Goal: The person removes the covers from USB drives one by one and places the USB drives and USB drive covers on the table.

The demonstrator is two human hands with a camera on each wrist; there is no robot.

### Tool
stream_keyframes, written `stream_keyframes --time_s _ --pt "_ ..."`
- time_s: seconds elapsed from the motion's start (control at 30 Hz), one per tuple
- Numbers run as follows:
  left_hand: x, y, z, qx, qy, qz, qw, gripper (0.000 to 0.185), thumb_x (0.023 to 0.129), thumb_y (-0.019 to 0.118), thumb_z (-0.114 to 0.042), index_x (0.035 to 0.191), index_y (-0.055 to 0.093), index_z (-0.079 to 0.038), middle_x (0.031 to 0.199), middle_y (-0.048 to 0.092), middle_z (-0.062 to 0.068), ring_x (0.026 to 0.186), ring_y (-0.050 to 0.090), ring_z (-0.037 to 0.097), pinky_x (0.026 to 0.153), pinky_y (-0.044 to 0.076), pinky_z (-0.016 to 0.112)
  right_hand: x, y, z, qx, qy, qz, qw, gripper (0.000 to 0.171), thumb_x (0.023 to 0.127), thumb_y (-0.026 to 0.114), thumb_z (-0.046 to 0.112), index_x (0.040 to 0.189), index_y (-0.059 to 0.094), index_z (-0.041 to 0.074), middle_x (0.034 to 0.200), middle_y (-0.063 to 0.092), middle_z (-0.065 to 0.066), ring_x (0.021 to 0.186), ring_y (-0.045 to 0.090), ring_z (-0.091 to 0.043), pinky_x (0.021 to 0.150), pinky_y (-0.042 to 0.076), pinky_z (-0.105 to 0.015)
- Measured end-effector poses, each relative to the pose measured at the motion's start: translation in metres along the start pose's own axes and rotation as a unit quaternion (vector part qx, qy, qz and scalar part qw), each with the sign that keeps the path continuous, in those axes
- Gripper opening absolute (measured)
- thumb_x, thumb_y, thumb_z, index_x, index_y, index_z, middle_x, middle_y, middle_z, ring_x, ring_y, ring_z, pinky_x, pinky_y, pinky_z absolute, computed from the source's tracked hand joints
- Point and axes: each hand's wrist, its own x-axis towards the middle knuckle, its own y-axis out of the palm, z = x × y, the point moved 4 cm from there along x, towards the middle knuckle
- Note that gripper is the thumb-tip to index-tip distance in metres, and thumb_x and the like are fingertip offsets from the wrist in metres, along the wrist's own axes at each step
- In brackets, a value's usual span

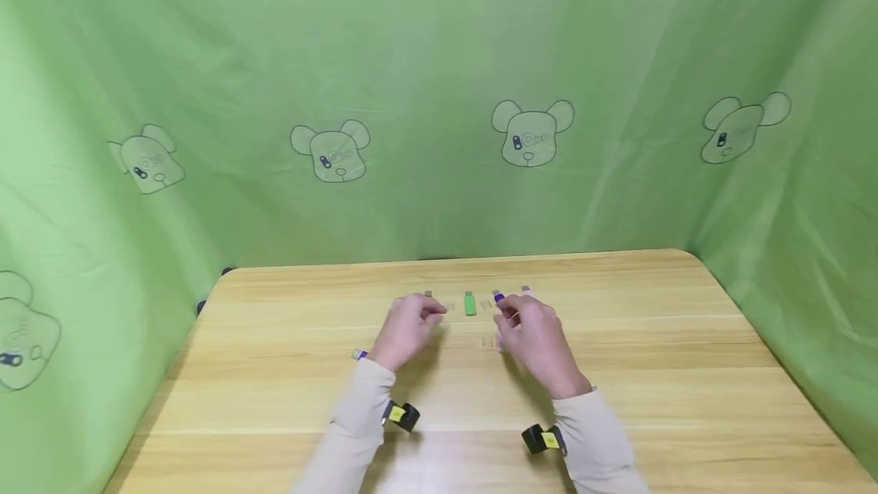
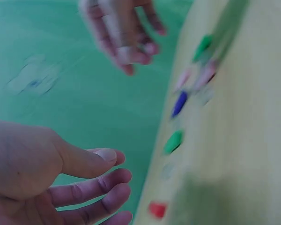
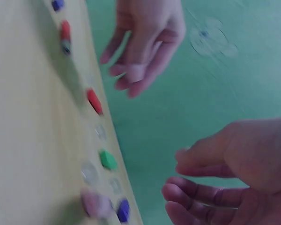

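My left hand (image 1: 405, 332) hovers over the table left of a green USB stick (image 1: 469, 304), fingers relaxed and holding nothing. A red USB stick (image 3: 94, 101) lies by it, mostly hidden in the head view. My right hand (image 1: 538, 340) is raised too; its loosely bent fingers (image 3: 180, 194) hold nothing. Close to it lie a blue USB stick (image 1: 498, 298), a pink one (image 1: 526, 290) and another pink one (image 3: 96, 205). Clear caps (image 1: 486, 304) lie between the sticks. The wrist views are blurred.
A purple-blue USB stick (image 1: 360, 354) lies left of the left wrist. Another red stick (image 3: 65, 33) shows in the right wrist view, and a second green one (image 2: 203, 48) in the left wrist view. Green curtains (image 1: 432, 204) surround the wooden table (image 1: 686, 372).
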Motion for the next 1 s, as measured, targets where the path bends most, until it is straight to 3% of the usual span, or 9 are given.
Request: stream_keyframes --time_s 0.13,0.23,0.4,0.53,0.67,0.83,1.0 --pt "-0.013 -0.033 0.015 -0.024 -0.020 -0.052 0.9981 0.014 0.095 0.069 -0.001 0.107 0.077 -0.001 0.102 0.076 0.011 0.088 0.069 0.022 0.070 0.059 0.028 0.000 0.022 0.018 -0.011 -0.038 0.028 0.999 0.027 0.090 0.075 0.001 0.116 0.071 -0.002 0.100 0.070 -0.012 0.090 0.066 -0.022 0.079 0.060 -0.033" --pt "-0.022 -0.054 0.028 -0.031 -0.044 -0.088 0.9947 0.014 0.096 0.070 -0.003 0.108 0.077 -0.003 0.102 0.076 0.011 0.090 0.069 0.024 0.073 0.060 0.033 0.002 0.041 0.032 -0.014 -0.062 0.052 0.997 0.027 0.089 0.077 0.002 0.115 0.072 0.001 0.105 0.070 -0.012 0.094 0.066 -0.023 0.081 0.060 -0.033" --pt "-0.034 -0.077 0.048 -0.058 -0.076 -0.123 0.9878 0.016 0.096 0.071 -0.007 0.111 0.077 -0.004 0.108 0.076 0.013 0.095 0.070 0.028 0.078 0.060 0.035 0.010 0.075 0.056 -0.023 -0.115 0.103 0.988 0.028 0.089 0.077 0.005 0.117 0.072 0.004 0.111 0.069 -0.009 0.100 0.066 -0.023 0.087 0.059 -0.034" --pt "-0.041 -0.092 0.060 -0.078 -0.090 -0.153 0.9810 0.020 0.098 0.069 -0.011 0.115 0.076 -0.004 0.113 0.075 0.014 0.098 0.070 0.030 0.079 0.058 0.033 0.016 0.101 0.071 -0.047 -0.145 0.137 0.979 0.029 0.089 0.078 0.008 0.117 0.072 0.006 0.114 0.067 -0.008 0.099 0.065 -0.021 0.090 0.058 -0.033" --pt "-0.047 -0.105 0.069 -0.089 -0.102 -0.178 0.9746 0.023 0.101 0.067 -0.015 0.119 0.074 -0.003 0.117 0.074 0.015 0.101 0.070 0.030 0.083 0.056 0.035 0.022 0.120 0.081 -0.067 -0.174 0.150 0.971 0.026 0.088 0.079 0.008 0.114 0.073 0.005 0.108 0.065 -0.007 0.090 0.063 -0.017 0.083 0.059 -0.028" --pt "-0.051 -0.111 0.075 -0.102 -0.111 -0.179 0.9721 0.024 0.101 0.066 -0.014 0.121 0.073 -0.002 0.119 0.073 0.016 0.102 0.071 0.031 0.084 0.056 0.032 0.026 0.136 0.090 -0.111 -0.219 0.152 0.957 0.022 0.087 0.080 0.008 0.108 0.075 0.005 0.103 0.067 -0.007 0.091 0.064 -0.019 0.083 0.058 -0.028" --pt "-0.052 -0.112 0.079 -0.119 -0.115 -0.175 0.9705 0.024 0.102 0.065 -0.012 0.123 0.072 -0.001 0.120 0.073 0.016 0.103 0.071 0.031 0.083 0.056 0.025 0.030 0.149 0.094 -0.151 -0.228 0.182 0.945 0.014 0.087 0.081 0.011 0.099 0.076 0.007 0.091 0.067 -0.003 0.082 0.062 -0.016 0.074 0.055 -0.023"
